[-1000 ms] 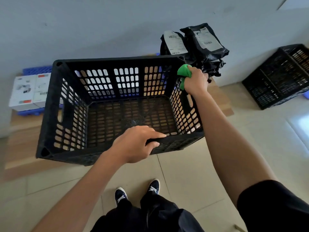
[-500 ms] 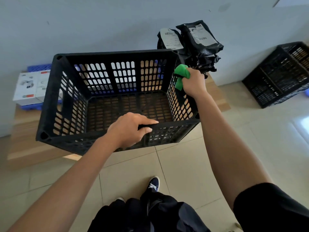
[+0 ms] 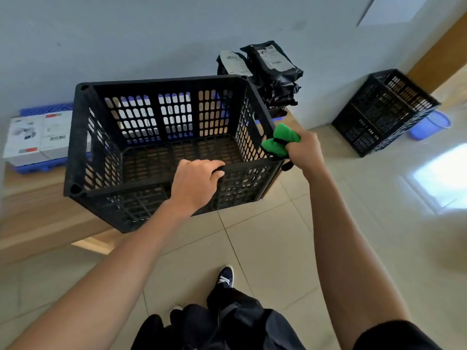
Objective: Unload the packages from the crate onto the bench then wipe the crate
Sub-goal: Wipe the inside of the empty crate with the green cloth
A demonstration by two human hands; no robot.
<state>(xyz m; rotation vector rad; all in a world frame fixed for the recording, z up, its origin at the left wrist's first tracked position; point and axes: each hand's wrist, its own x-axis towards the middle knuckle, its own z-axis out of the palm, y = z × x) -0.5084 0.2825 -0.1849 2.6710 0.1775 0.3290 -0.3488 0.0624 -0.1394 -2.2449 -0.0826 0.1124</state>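
Left hand (image 3: 195,184) curled over near rim of black crate (image 3: 83,137), gripping it. Right hand (image 3: 304,150) clenched on green cloth (image 3: 280,141) at crate's right near corner. Crate on wooden bench (image 3: 32,208); black packages (image 3: 270,69) stacked far right.

Desk (image 3: 38,205): wooden; carries crate (image 3: 83,137), black packages (image 3: 273,69), white boxes (image 3: 38,137) on blue tray (image 3: 45,109).
Floor (image 3: 278,248): tiled; second crate (image 3: 384,112), blue bucket (image 3: 432,126).
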